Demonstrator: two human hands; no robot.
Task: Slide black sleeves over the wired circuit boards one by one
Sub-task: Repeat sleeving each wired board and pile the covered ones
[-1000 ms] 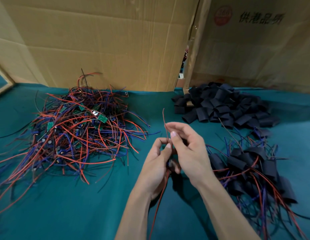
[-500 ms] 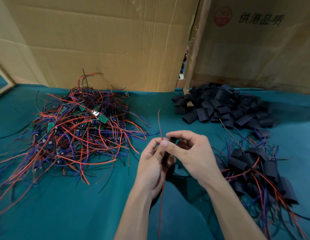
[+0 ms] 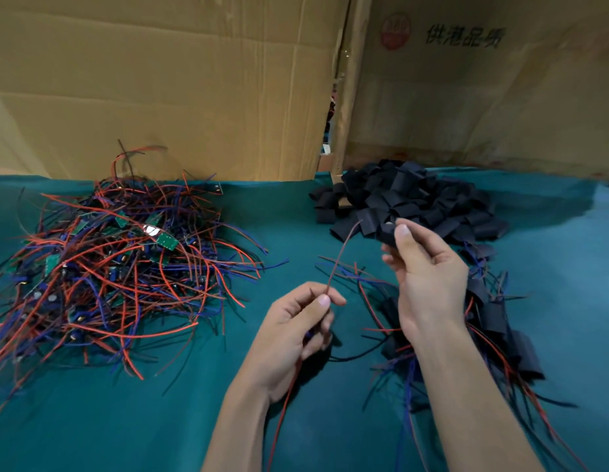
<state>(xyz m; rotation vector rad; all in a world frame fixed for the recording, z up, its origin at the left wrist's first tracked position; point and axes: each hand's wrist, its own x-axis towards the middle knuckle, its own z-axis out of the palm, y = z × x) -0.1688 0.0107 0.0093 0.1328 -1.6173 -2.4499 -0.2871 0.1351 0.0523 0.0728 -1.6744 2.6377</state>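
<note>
Sleeve in hand: a black sleeve [image 3: 386, 232] sits pinched at the tips of my right hand [image 3: 429, 277], right of centre, just in front of the loose sleeve pile.
Right fingers: thumb and fingertips clamped on that sleeve, wrist raised off the worktop [image 3: 160, 420].
Left hand: my left hand [image 3: 292, 332], lower centre, is curled round a red wire [image 3: 340, 258]; thumb and forefinger pinch it together.
Red wire: it rises from my left fingers up and to the right, its free end near the sleeve but apart from it; its lower run hangs below my palm. I cannot tell whether a board hangs on it.
Loose sleeves: a pile of black sleeves [image 3: 415, 202] lies upper right of centre on the teal worktop.
Bare boards: a heap of wired circuit boards [image 3: 119, 267], red and blue leads tangled, fills the left; one green board [image 3: 166, 240] shows on top.
Sleeved pieces: a cluster of sleeved boards [image 3: 500, 321] lies at right, partly behind my right forearm.
Writing: the cardboard box [image 3: 483, 90] at upper right carries a round red stamp [image 3: 395, 30] and dark Chinese characters, too blurred to read surely.
</note>
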